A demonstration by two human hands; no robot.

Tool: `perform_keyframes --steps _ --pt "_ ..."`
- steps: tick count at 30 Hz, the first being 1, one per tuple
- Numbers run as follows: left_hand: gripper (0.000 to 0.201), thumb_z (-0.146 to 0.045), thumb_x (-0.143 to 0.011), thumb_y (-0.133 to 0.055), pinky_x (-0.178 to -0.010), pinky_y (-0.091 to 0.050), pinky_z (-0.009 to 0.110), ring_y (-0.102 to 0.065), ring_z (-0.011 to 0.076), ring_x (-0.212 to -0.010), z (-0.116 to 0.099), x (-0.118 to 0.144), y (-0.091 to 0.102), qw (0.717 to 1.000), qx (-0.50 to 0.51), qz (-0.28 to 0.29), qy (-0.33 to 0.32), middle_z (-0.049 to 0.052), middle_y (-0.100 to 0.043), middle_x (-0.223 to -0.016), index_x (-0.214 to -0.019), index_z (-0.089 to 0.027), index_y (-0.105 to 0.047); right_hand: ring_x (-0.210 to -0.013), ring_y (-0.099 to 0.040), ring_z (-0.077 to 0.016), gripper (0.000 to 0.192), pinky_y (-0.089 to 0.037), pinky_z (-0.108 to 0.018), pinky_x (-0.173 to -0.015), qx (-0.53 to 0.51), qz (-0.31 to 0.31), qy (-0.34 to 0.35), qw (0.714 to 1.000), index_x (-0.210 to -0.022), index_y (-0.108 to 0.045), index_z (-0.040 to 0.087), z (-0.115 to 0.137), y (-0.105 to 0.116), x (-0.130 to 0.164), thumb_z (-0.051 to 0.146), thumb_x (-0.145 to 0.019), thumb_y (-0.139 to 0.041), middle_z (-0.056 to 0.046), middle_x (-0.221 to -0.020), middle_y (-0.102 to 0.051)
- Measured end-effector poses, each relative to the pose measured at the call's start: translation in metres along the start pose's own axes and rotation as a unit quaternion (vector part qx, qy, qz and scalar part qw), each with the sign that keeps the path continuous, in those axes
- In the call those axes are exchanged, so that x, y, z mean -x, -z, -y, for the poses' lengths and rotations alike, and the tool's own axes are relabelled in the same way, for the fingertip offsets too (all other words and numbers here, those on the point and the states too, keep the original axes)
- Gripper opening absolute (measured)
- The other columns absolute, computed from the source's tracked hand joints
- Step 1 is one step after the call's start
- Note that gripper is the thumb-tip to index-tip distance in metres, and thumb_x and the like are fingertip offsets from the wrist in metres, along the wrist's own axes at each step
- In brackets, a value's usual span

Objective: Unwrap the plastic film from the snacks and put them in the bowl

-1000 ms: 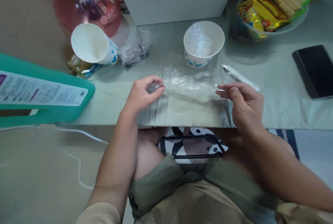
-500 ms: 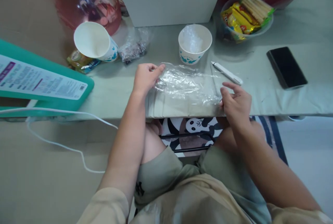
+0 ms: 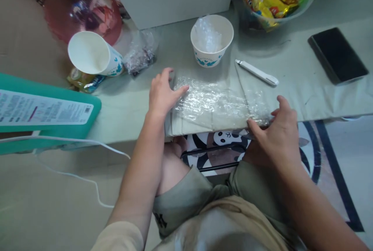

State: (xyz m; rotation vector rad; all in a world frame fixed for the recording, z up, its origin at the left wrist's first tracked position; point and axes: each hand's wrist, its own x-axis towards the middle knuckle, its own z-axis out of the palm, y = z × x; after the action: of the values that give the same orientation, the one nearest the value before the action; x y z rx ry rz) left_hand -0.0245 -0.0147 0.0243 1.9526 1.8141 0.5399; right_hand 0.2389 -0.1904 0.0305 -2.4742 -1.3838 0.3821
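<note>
A crinkled clear plastic bag lies spread near the front edge of the cloth-covered table. At its left end my left hand rests with thumb and fingers apart, the thumb over the plastic. My right hand is at the right end, thumb and fingers spread, the thumb tip touching the plastic near the table edge. Just behind the bag stand a paper cup with crumpled clear plastic inside and, to its right, a white slim utility knife.
Another paper cup leans at the left by a small plastic bag with dark contents. A green jug stands at far left, a white cable in front. A snack bowl and a black phone are at right.
Both hands have loosened their pinch on the plastic bag and their fingers have spread. The bag now lies flatter on the table, and my right hand has moved slightly right. The view has shifted.
</note>
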Motion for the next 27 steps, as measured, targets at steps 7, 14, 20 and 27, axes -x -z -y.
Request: perform_keyframes --steps 7,14,20,27 --pt "0.023 -0.013 -0.084 -0.064 -0.08 -0.052 0.03 -0.064 0.0153 -0.075 -0.003 -0.001 -0.009 0.982 0.168 0.069 -0.058 0.0 -0.067 -0.079 -0.105 -0.021 -0.07 -0.136 -0.048 -0.0492 0.086 -0.037 -0.069 -0.114 -0.039 -0.048 0.228 0.972 -0.152 -0.048 0.021 -0.01 0.008 -0.033 0.043 -0.074 -0.078 -0.024 -0.144 -0.053" --pt "0.015 -0.022 -0.085 -0.072 -0.069 -0.056 0.026 -0.071 0.0132 -0.074 -0.005 0.008 0.004 0.917 0.373 0.134 -0.036 0.001 -0.064 -0.092 -0.1 -0.022 -0.067 -0.122 -0.065 -0.0372 0.102 -0.053 -0.053 -0.104 -0.148 0.208 0.368 0.894 -0.145 -0.055 0.021 0.069 -0.015 -0.115 0.04 -0.053 -0.094 -0.014 -0.133 -0.069" --pt "0.025 -0.04 -0.098 -0.055 -0.081 -0.06 0.027 -0.075 0.0147 -0.097 -0.002 0.003 0.03 0.844 0.534 0.04 0.038 0.002 -0.064 -0.126 -0.123 -0.032 -0.054 -0.059 -0.059 -0.0134 0.014 -0.049 -0.027 -0.059 -0.204 0.318 0.306 0.874 -0.068 -0.064 0.022 0.102 -0.003 -0.113 0.026 -0.076 -0.075 0.002 -0.058 -0.061" --pt "0.065 -0.078 -0.073 -0.07 -0.071 -0.062 0.038 -0.077 0.0284 -0.093 -0.006 0.004 0.006 0.753 0.552 0.334 0.131 0.014 -0.076 -0.1 -0.099 -0.018 -0.066 -0.048 -0.063 -0.0139 0.025 -0.053 -0.027 -0.048 -0.476 0.241 0.091 0.841 -0.083 -0.054 0.025 0.086 -0.03 -0.088 0.04 -0.079 -0.073 0.002 -0.066 -0.07"
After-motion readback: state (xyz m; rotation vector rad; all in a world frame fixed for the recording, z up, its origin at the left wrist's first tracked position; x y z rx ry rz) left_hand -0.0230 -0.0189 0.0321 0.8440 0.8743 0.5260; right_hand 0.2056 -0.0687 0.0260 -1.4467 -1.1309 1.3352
